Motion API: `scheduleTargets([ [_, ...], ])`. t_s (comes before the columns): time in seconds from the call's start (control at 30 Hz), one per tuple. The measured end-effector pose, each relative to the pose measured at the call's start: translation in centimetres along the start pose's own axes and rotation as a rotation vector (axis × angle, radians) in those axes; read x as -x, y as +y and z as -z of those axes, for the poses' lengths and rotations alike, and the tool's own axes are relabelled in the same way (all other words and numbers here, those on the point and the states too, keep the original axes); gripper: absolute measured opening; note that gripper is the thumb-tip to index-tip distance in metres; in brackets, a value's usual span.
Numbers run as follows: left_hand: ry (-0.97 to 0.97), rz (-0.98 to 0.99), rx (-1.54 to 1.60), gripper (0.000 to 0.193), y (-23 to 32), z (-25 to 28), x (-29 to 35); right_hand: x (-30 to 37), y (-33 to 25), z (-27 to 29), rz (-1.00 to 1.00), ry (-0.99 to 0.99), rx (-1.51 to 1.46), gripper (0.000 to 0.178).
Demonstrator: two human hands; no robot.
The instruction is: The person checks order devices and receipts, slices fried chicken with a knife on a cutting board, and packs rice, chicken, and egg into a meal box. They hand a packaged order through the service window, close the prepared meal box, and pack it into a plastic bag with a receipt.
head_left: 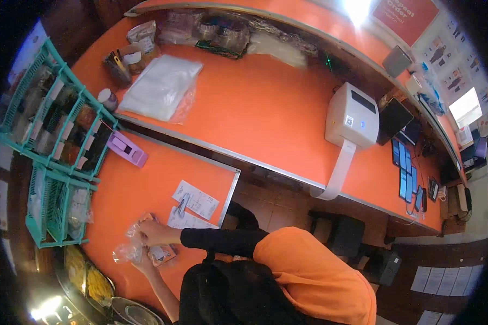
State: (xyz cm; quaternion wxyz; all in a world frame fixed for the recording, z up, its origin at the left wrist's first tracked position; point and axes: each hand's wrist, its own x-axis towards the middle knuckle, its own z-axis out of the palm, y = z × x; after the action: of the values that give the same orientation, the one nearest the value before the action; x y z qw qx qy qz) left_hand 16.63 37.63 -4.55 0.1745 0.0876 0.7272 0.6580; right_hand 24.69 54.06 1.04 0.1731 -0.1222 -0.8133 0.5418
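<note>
Both my hands are together over the orange lower counter, gripping a crinkled clear plastic bag (123,253). My right hand (156,232), at the end of a black sleeve, has its fingers pinched on the bag's upper part. Lower down, my left hand (142,264) closes on the same bag. A small packet with a dark and orange print (161,253) lies right beside the hands, partly covered by them; whether it is inside the bag I cannot tell. Paper slips (200,201) rest beyond my right hand, with a small silver-grey tool (182,205) on them.
A purple tape dispenser (127,149) and green baskets (54,141) stand at the left. Food trays (98,287) sit at lower left. On the upper counter are stacked clear bags (160,86), a white label printer (352,116) and several phones (404,168).
</note>
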Motion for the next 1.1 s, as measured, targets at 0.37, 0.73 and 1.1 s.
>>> scheduleTargets([
  [0.37,-0.009,0.142,-0.005,0.049,3.3,-3.5,1.2,-1.3,4.1,-0.3,0.276,-0.166,0.141,0.037],
  [0.73,-0.065,-0.082,-0.211,0.034,2.6,-0.5,2.0,-3.0,2.6,2.5,0.388,-0.244,0.344,0.024],
  [1.1,-0.187,-0.016,-0.153,0.033,2.6,0.9,1.6,-3.5,0.8,0.6,0.599,-0.839,0.548,0.017],
])
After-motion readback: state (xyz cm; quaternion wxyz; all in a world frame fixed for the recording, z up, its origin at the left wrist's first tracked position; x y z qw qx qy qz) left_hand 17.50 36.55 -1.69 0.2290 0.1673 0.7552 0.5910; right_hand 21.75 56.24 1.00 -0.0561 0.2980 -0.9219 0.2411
